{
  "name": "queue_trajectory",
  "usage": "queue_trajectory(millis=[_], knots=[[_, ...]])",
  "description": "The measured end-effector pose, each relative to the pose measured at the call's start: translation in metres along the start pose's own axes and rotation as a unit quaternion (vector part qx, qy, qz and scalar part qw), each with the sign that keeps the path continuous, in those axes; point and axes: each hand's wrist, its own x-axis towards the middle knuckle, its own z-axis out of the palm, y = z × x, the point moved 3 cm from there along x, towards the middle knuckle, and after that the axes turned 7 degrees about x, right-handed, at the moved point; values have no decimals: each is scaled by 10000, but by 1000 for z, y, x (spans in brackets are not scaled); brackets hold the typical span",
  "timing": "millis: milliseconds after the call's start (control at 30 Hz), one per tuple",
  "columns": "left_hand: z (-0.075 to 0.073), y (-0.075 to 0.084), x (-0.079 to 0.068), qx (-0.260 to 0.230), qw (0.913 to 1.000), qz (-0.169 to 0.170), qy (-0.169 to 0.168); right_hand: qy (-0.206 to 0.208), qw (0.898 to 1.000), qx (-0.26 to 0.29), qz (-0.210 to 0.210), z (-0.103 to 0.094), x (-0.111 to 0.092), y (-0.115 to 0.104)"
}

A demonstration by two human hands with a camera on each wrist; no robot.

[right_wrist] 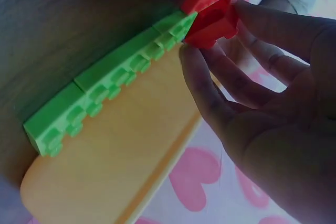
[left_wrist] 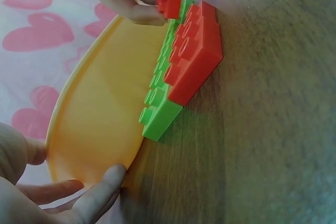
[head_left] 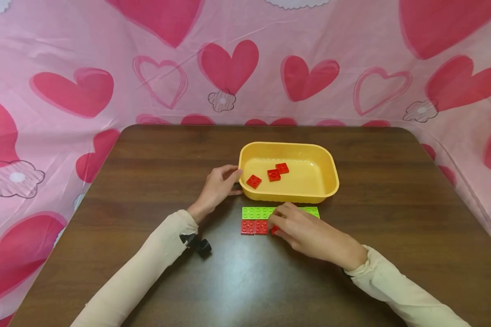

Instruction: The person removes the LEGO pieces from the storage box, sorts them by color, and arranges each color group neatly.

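Observation:
My right hand [head_left: 307,231] pinches a red toy building brick [right_wrist: 212,24] between thumb and fingers, its hollow underside showing in the right wrist view. It is held close over a row of green bricks [head_left: 255,213], partly covered by the hand in the head view. Two red bricks [head_left: 254,227] sit side by side along the near side of that row, at its left end. At the left end of a yellow tray [head_left: 290,198], my left hand [head_left: 216,187] holds on with its thumb at the rim and fingertips low against the outer wall.
Three loose red bricks [head_left: 253,181] lie inside the tray, toward its left half. The tray stands just behind the green row on a dark wooden table [head_left: 180,150]. A pink cloth with hearts [head_left: 229,63] hangs behind the table and along its sides.

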Motion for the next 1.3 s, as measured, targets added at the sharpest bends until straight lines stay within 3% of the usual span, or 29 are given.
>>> queue_trajectory(millis=[267,433,700,1300], knots=[[-1,-1,2,3,10000,12,-3,-59,9990,-434,-26,4,4,4],[-1,-1,3,-74,9999,76,6,18,9993,-307,208,0,3,9],[-1,-2,3,-149,9999,47,-10,-363,9981,-163,478,4,5,12],[-1,1,3,-150,9999,32,-6,-354,9979,101,531,5,8,8]])
